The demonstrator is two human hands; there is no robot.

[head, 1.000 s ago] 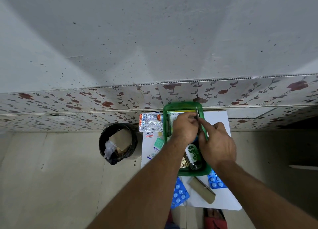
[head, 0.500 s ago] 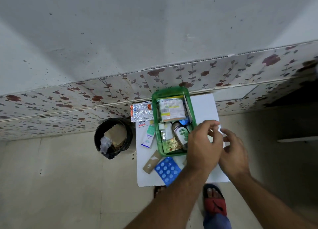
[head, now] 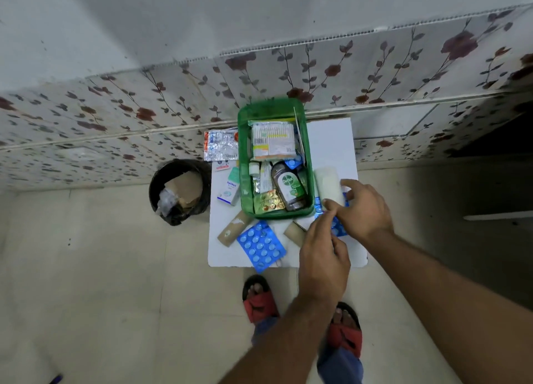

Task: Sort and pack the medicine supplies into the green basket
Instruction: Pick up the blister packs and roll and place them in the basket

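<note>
Basket (head: 308, 164) looked crowded, so the white roll (head: 328, 186) in the right hand's fingers (head: 350, 194) might snag, while left hand (head: 323, 256) pinched a blue strip (head: 337, 228).

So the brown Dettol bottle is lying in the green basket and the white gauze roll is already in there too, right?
Not quite. In the head view the Dettol bottle lies in the green basket, but the white gauze roll is outside it, on the table beside its right wall, at the right hand.

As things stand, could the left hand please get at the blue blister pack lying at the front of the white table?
Probably yes. The left hand hovers just right of the blue blister pack, which lies flat and uncovered on the white table, outside the green basket; nothing lies between them.
</note>
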